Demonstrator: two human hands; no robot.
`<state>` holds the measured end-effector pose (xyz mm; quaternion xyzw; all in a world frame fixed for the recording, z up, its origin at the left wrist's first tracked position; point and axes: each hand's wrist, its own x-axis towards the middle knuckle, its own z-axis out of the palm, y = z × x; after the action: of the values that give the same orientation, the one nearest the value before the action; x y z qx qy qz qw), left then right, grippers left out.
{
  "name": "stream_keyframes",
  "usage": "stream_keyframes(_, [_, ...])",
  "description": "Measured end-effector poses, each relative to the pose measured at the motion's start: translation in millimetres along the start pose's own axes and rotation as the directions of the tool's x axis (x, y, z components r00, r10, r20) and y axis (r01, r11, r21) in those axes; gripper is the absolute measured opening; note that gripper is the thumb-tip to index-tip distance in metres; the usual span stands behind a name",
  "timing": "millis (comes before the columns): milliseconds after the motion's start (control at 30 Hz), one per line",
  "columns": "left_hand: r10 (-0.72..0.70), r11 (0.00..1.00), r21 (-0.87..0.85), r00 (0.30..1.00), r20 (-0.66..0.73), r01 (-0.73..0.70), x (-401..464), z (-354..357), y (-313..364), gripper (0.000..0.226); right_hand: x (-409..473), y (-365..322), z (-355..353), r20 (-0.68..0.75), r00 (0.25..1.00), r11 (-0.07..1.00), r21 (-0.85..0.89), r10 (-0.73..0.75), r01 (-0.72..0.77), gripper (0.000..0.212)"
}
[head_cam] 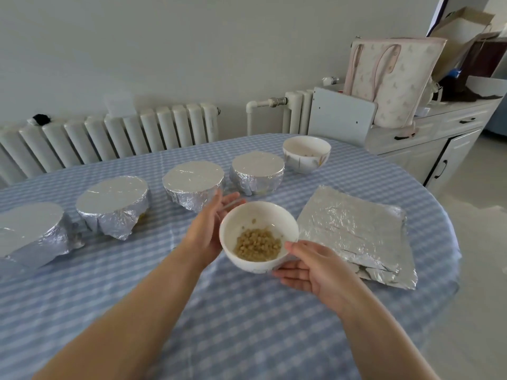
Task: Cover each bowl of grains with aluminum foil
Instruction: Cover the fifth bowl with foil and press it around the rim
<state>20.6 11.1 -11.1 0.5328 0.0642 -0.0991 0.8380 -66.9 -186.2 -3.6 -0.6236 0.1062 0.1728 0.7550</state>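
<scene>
**Here, four bowls sealed and two open on the checked table**

Here we see a white bowl of grains (258,237) held above the blue checked tablecloth (247,325), between two bare hands. The right hand (312,267) grips it from the near right side: the thumb lies over the rim, and the fingers (288,274) curl under the base. The left hand (208,229) stands at the bowl's far left side, fingers loosely spread and only slightly curved. We cannot tell whether it touches the wall of the bowl. The grains lie in a small tan heap at the bottom.

Just beside the bowl, to the right, a crinkled sheet of aluminum foil (356,231) lies flat on the cloth. Behind the hands runs a curved row of four foil-covered bowls: one at the far left (30,231), a second (112,204), a third (192,183) and a fourth (258,172). At the right end of the row stands an uncovered patterned bowl (306,153), its contents too faint for us to name.

A white radiator (109,135) lines the wall, and a pale handbag (392,80) rests on a cabinet (428,135).
</scene>
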Motion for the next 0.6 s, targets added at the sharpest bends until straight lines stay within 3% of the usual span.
stream_keyframes(100, [0.034,0.999,0.042,0.999,-0.013,-0.033,-35,-16,-1,0.051,-3,17,20,0.019,1.000,1.000,0.011,0.023,-0.023,0.021])
stream_keyframes(233, [0.065,0.998,0.012,0.994,-0.090,-0.064,-52,-25,-8,0.037,-9,25,33,0.018,1.000,1.000,0.021,0.022,-0.022,0.026])
stream_keyframes(333, [0.079,0.997,0.031,0.991,-0.105,-0.076,-56,-24,-15,0.035,-11,23,34,-0.007,1.000,0.990,-0.143,0.018,-0.019,0.032])
stream_keyframes(400, [0.084,0.996,0.032,0.988,-0.129,-0.081,-58,-21,-17,0.035,-8,19,26,-0.063,0.995,0.949,-0.312,-0.076,0.052,0.037])
stream_keyframes(467, [0.099,0.995,0.042,0.986,-0.136,-0.094,-59,-20,-18,0.032,-1,15,11,-0.175,0.932,0.821,-0.543,-0.318,0.179,0.041])
stream_keyframes(500, [0.109,0.993,0.054,0.984,-0.142,-0.103,-59,-20,-18,0.029,4,14,1,-0.190,0.875,0.681,-0.706,-0.446,0.194,0.045])
stream_keyframes(567, [0.123,0.990,0.083,0.981,-0.152,-0.111,-59,-20,-19,0.025,12,13,-15,-0.122,0.831,0.375,-0.921,-0.543,0.110,0.062])
stream_keyframes(600, [0.124,0.990,0.093,0.980,-0.153,-0.111,-59,-20,-20,0.024,16,13,-21,-0.098,0.849,0.285,-0.956,-0.519,0.064,0.069])
